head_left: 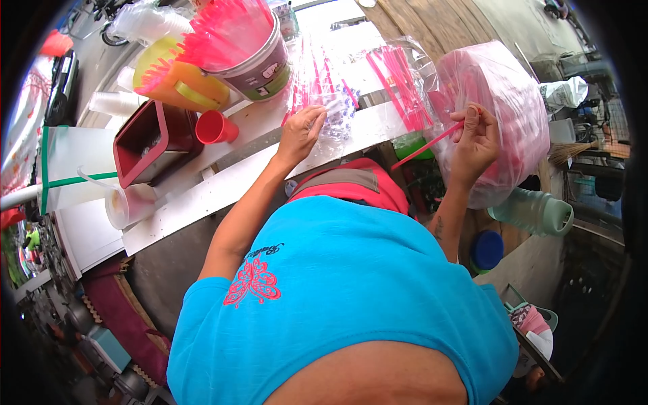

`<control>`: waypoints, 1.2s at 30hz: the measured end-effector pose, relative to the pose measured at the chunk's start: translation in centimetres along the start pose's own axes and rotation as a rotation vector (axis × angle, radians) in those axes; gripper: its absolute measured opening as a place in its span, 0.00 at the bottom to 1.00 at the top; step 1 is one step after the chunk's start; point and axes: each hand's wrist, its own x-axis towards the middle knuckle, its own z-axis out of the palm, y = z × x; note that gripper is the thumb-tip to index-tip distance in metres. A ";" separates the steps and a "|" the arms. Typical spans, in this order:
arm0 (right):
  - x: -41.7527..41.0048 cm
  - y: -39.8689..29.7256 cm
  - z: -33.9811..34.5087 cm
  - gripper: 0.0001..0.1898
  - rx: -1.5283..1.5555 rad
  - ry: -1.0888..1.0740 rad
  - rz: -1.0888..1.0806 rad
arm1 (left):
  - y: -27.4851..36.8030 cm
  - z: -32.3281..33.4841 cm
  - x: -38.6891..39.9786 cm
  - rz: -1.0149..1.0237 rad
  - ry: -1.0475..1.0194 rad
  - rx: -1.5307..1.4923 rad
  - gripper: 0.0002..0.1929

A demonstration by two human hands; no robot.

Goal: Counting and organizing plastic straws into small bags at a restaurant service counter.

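Note:
My right hand [476,139] pinches one end of a thin pink stick [428,147], a filled tube or straw by its look. The stick slants down to the left over my lap. Behind that hand bulges a large clear plastic bag [511,91] of pink contents. My left hand [302,134] is over the white table's near edge, thumb and fingertips together; whether something thin is between them is unclear. Just beyond it lies clear plastic wrapping with purple print [340,115]. More pink sticks [400,86] lie in clear plastic between my hands, farther back.
A bucket [258,66] and a yellow-orange pitcher [190,83], both holding pink sticks, stand at the back left. Nearer are a red cup [216,127] and a dark red container [152,142]. A green-tinted plastic jug [531,211] and a blue-lidded container [487,251] sit at right.

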 end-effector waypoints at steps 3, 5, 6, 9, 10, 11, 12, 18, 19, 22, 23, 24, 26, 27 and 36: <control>0.5 -0.7 0.7 0.07 0.046 0.037 -0.040 | 0.5 -0.8 2.2 -0.154 0.105 -0.115 0.13; 0.7 -1.1 1.1 0.08 0.128 0.069 -0.045 | 0.7 -1.2 3.7 -0.216 0.207 -0.196 0.16; 0.9 -1.3 1.4 0.08 0.132 0.060 -0.050 | 0.4 -1.5 4.5 -0.215 0.244 -0.152 0.19; 1.3 -2.0 2.0 0.08 0.146 0.072 -0.057 | 0.4 -2.1 6.2 -0.221 0.294 -0.111 0.22; 1.5 -2.2 2.2 0.09 0.173 0.090 -0.053 | 0.6 -2.3 6.7 -0.229 0.300 -0.112 0.23; 1.6 -2.5 2.4 0.09 0.200 0.108 -0.047 | 0.8 -2.4 7.2 -0.213 0.321 -0.127 0.25; 1.7 -2.8 2.6 0.09 0.204 0.102 -0.052 | 1.0 -2.6 7.4 -0.212 0.329 -0.126 0.25; 2.5 -5.0 3.9 0.10 0.323 0.192 -0.202 | 2.9 -3.3 8.4 -0.207 0.292 -0.162 0.33; 2.5 -5.3 4.1 0.10 0.343 0.180 -0.253 | 3.3 -3.4 8.5 -0.175 0.295 -0.158 0.34; 2.3 -6.0 5.2 0.11 0.306 0.146 -0.341 | 4.0 -3.6 8.5 -0.124 0.300 -0.140 0.37; 2.2 -6.2 5.5 0.12 0.244 0.126 -0.379 | 4.1 -3.6 8.5 -0.103 0.297 -0.128 0.37; 2.1 -6.2 5.7 0.12 0.245 0.123 -0.380 | 4.2 -3.6 8.6 -0.104 0.301 -0.128 0.37; 2.1 -6.1 6.1 0.09 0.269 0.064 -0.403 | 4.6 -3.6 8.6 -0.091 0.280 -0.097 0.38; 2.1 -6.1 6.3 0.09 0.270 0.061 -0.404 | 4.8 -3.6 8.6 -0.092 0.283 -0.097 0.38; 2.9 -6.7 6.6 0.08 0.191 0.075 -0.534 | 5.3 -4.0 8.4 0.020 0.221 -0.135 0.40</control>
